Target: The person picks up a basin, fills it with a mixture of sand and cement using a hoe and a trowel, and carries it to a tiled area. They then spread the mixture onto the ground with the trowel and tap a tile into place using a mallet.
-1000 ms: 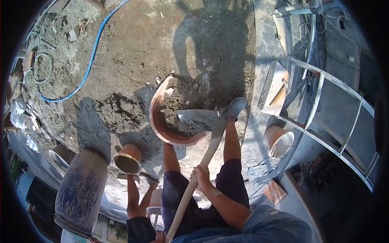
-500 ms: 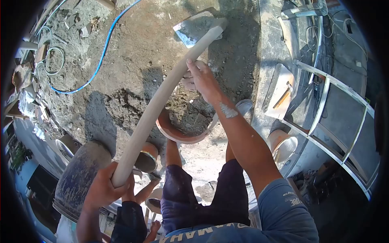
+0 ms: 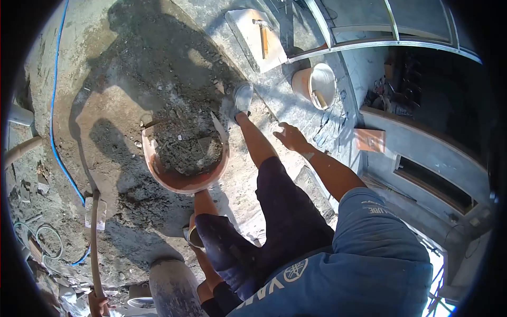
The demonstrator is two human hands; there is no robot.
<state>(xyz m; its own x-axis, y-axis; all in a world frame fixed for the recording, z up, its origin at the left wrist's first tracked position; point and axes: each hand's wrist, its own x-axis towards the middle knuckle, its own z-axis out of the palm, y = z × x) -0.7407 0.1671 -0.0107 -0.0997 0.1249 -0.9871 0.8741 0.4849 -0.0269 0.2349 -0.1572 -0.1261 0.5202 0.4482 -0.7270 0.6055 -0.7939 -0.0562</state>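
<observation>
head: hoe [image 3: 94,243] in left fingers [image 3: 104,305]

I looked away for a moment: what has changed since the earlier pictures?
The right hand let go of the hoe and now looks empty, out to the right. The hoe swung left of the tub, its blade by the blue hose; the left hand still grips it. The tub stayed put, as did the hammer on its board.

"LUBE" on blue sleeve [image 3: 369,227], partial "YA" across shirt front [image 3: 301,290]
</observation>
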